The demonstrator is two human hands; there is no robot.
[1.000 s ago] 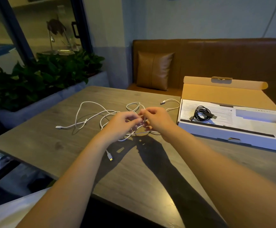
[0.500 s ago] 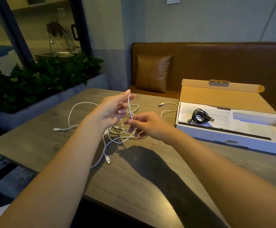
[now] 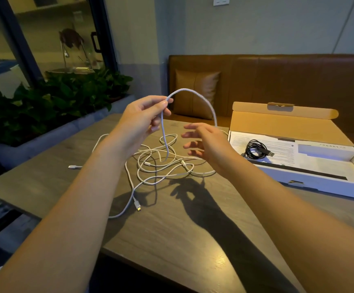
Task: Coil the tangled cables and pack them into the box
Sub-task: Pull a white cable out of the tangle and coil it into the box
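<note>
Count: I see two hands, one white cable tangle, one black coiled cable, one box.
Left grip: my left hand (image 3: pixel 142 117) is raised above the counter (image 3: pixel 193 240), thumb and fingertips pinching the white cable (image 3: pixel 195 96) at the top of an arch.
Right grip: my right hand (image 3: pixel 209 142) has its fingers spread and relaxed; the arch drops behind it (I cannot tell whether it touches the strand).
White cable: thin and pale, looped over itself in the counter's middle; one plug (image 3: pixel 137 205) lies nearest me, another (image 3: pixel 73 166) far left.
Black cable (image 3: pixel 255 150): coiled, inside the box on printed paper.
Box (image 3: pixel 311 182): shallow, white, lid folded back, on the right.
Room: bare counter near me and left of the tangle; the near edge cuts diagonally across.
</note>
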